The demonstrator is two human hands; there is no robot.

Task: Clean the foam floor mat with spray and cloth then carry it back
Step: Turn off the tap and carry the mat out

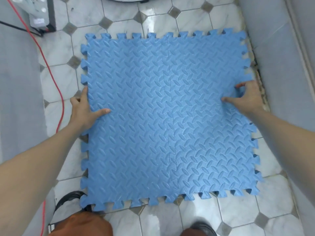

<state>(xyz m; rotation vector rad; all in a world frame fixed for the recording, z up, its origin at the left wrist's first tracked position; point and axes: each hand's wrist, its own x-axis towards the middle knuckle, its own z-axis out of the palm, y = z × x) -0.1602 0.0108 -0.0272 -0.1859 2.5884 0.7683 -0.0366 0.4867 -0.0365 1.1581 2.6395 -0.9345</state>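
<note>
A blue foam floor mat (167, 116), made of interlocking puzzle tiles with a raised diamond pattern, fills the middle of the view above a tiled floor. My left hand (83, 109) grips its left edge, thumb on top and fingers under. On the opposite edge my right hand (247, 97) holds on the same way, thumb and a fingertip pressing the top surface. No spray bottle or cloth is in view.
White marble-look floor tiles (119, 17) with grey diamond insets look wet and glossy. A red cable (56, 86) runs down the left side. Grey walls stand at left (15, 99) and right (279, 65). My knees and dark shoes (68, 200) are at the bottom.
</note>
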